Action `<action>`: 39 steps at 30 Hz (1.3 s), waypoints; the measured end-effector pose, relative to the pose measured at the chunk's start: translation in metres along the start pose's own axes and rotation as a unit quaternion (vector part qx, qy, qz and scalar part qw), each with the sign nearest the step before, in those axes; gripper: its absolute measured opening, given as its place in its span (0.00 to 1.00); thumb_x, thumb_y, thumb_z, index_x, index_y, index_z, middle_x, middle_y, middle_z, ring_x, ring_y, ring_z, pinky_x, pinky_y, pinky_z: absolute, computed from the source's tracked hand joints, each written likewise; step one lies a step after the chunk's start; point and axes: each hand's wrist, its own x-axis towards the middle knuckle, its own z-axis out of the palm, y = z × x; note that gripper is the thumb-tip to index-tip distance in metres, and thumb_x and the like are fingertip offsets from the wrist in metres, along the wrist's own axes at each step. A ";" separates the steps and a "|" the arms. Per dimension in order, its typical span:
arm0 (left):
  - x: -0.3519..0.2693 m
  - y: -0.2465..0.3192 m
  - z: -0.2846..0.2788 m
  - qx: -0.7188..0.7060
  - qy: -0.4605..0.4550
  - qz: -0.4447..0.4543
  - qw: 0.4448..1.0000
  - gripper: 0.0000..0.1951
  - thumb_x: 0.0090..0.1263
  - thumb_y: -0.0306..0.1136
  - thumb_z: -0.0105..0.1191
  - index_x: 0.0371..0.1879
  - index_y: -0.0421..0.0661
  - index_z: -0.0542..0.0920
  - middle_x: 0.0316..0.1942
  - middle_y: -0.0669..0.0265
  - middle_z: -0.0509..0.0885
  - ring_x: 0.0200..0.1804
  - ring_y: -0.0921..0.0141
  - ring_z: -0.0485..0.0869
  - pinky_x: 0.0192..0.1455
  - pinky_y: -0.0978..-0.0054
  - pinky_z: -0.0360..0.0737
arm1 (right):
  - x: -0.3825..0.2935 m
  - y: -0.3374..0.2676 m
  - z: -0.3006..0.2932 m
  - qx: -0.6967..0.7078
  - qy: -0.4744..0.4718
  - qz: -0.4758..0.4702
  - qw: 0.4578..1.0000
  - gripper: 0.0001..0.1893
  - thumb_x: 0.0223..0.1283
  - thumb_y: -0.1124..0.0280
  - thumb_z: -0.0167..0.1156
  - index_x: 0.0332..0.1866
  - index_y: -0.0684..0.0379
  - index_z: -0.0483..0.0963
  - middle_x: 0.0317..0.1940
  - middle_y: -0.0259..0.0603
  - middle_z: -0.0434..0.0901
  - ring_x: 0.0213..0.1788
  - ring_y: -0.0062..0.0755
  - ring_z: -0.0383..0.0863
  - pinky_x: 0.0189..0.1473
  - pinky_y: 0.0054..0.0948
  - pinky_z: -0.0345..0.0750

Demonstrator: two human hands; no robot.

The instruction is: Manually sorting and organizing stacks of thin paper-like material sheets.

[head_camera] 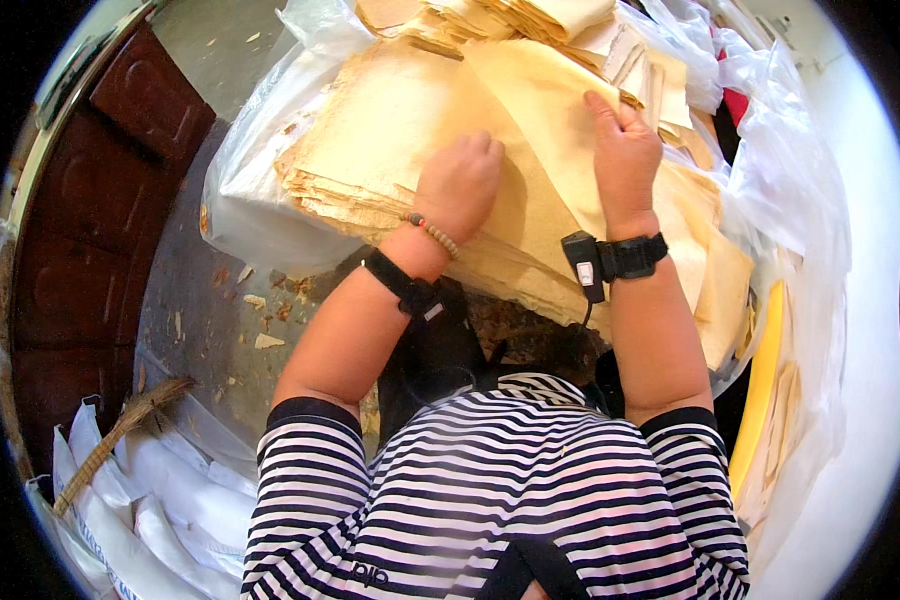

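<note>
A thick stack of yellowish paper-like sheets (390,112) with ragged edges spreads before me. My right hand (628,154) pinches the edge of a top sheet (540,97) between thumb and fingers; that sheet is lifted and lies slantwise over the stack. My left hand (461,176), slightly blurred, is curled over the middle of the stack, its fingertips hidden beneath it; whether it grips a sheet does not show. A beaded bracelet and a black strap are on the left wrist, and a black strap with a small device is on the right.
More folded sheets (562,15) lie beyond the stack. Clear plastic wrapping (247,202) surrounds it. Scraps litter the floor (217,337). White sacks (165,487) and a straw broom (112,442) lie at lower left, near a dark red panelled door (82,202). A white wall (870,300) stands at right.
</note>
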 end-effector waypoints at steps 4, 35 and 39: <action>0.016 0.000 0.016 0.018 -0.043 -0.031 0.998 0.14 0.69 0.30 0.48 0.51 0.45 0.79 0.53 0.58 0.81 0.41 0.60 0.82 0.38 0.62 0.83 | 0.007 0.005 -0.016 0.023 0.023 0.022 0.999 0.13 0.67 0.63 0.67 0.38 0.65 0.85 0.24 0.19 0.73 0.27 0.11 0.65 0.30 0.18 0.65; 0.051 0.089 0.045 -0.077 -0.086 0.124 0.985 0.26 0.72 0.41 0.54 0.65 0.41 0.72 0.69 0.52 0.71 0.73 0.56 0.67 0.74 0.62 0.65 | 0.036 0.019 -0.163 0.154 0.274 0.064 0.947 0.19 0.69 0.58 0.64 0.40 0.68 0.81 0.33 0.37 0.82 0.34 0.26 0.76 0.40 0.27 0.75; 0.037 0.083 0.044 -0.028 -0.237 0.060 0.969 0.33 0.75 0.52 0.48 0.72 0.42 0.65 0.77 0.53 0.61 0.80 0.58 0.55 0.81 0.62 0.52 | 0.041 0.028 -0.234 0.005 0.308 0.078 0.948 0.23 0.72 0.54 0.60 0.44 0.71 0.80 0.35 0.46 0.82 0.37 0.37 0.79 0.46 0.35 0.77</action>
